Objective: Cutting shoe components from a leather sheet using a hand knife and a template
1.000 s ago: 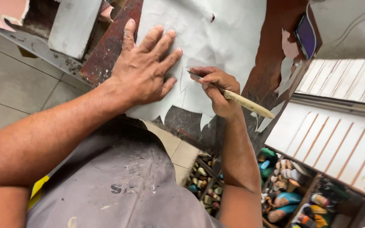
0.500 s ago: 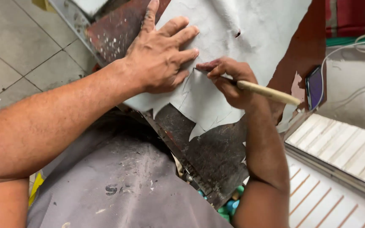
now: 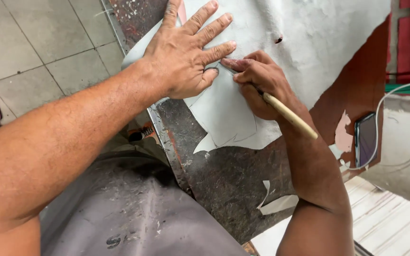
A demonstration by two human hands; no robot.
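Dark, scuffed work board (image 3: 224, 189) tilts across my lap, grey tiled floor (image 3: 39, 47) off to the left side. Pale sheet (image 3: 309, 42) lies flat on the board, edges ragged, covering most of the upper part.

My left hand (image 3: 186, 61) is pressed flat on the sheet, fingers spread apart, palm down, gripping nothing. Thumb tip sits just beside the working point.

My right hand (image 3: 257, 83) is closed around a wooden-handled tool (image 3: 288, 116), pinched near the front end. Handle sticks out back over my wrist toward lower right. Tool tip meets the sheet right between the two hands, touching the left thumb area.

Thin drawn line runs on the sheet below my right hand, toward the cut edge.

Tool tip itself is hidden by my fingers; can't tell blade or point. Sheet's top runs out of frame.

Phone (image 3: 367, 137) lies at the board's right edge, white cable (image 3: 404, 95) looping beside it. Small offcuts (image 3: 276, 204) sit on the board near my right forearm.
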